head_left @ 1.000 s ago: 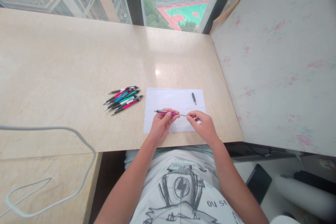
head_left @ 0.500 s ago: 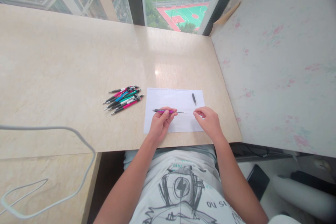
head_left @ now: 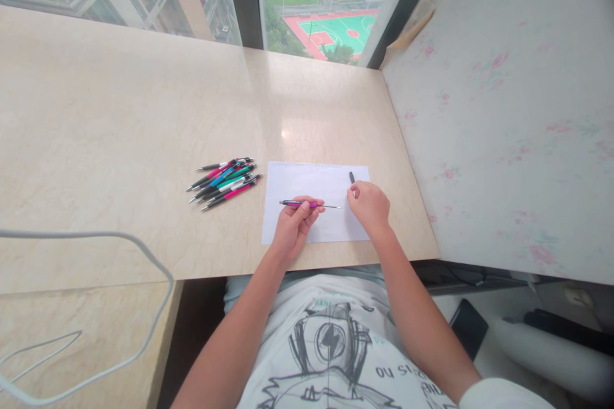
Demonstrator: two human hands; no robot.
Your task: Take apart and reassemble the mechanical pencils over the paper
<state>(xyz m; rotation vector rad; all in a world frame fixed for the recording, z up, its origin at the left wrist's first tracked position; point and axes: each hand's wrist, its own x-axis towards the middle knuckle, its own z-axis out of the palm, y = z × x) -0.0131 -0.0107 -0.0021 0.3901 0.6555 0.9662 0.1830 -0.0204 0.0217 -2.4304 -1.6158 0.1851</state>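
Observation:
My left hand (head_left: 296, 225) is closed round the purple barrel of a pen (head_left: 298, 204). The barrel lies level above a white sheet of paper (head_left: 330, 230), with its black clip end to the left. A thin bare refill (head_left: 330, 206) sticks out of its right end. My right hand (head_left: 370, 204) is over the paper's right part, thumb and fingers pinched at the lower end of a black pen grip (head_left: 352, 177). Only the grip's upper end shows; the fingers cover the rest.
Several pens (head_left: 225, 182) in pink, blue, green, white and black lie in a pile left of the paper. A grey cable (head_left: 129, 236) loops over the front left of the stone-look table (head_left: 119, 121). A flowered wall (head_left: 499, 121) bounds the right side, windows the back.
My right hand has moved up and slightly left, from beside the refill's tip to the black pen grip. My left hand keeps the pen in place.

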